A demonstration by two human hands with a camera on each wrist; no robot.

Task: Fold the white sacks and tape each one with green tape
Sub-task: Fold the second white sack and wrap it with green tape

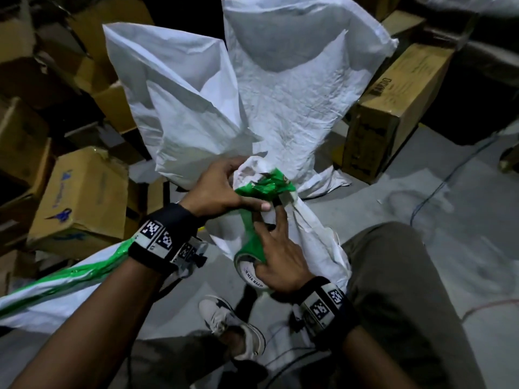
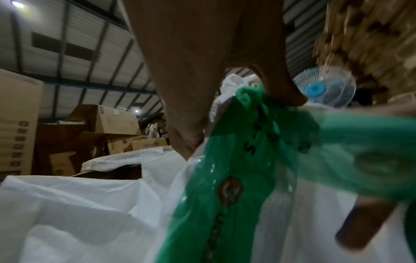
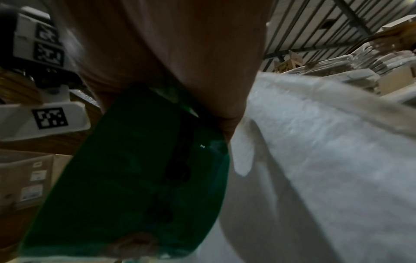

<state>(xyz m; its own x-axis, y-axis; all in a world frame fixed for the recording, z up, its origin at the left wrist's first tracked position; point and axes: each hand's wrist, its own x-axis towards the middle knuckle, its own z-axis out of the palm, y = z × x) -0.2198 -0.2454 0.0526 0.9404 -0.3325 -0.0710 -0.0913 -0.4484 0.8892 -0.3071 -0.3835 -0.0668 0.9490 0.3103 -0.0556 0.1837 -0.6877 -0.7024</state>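
Observation:
A rolled white sack lies across my lap, its near end wound with crumpled green tape. My left hand grips that taped end, thumb pressing the tape down; in the left wrist view the green tape runs over the white sack under my fingers. My right hand holds the green tape roll against the sack, a strip stretched up to the wrap. The right wrist view shows the dark green roll beside the sack.
Two empty white sacks stand upright ahead. A taped sack lies at the lower left. Cardboard boxes pile up on the left and a long carton sits at the right. My shoe and cables lie on the grey floor.

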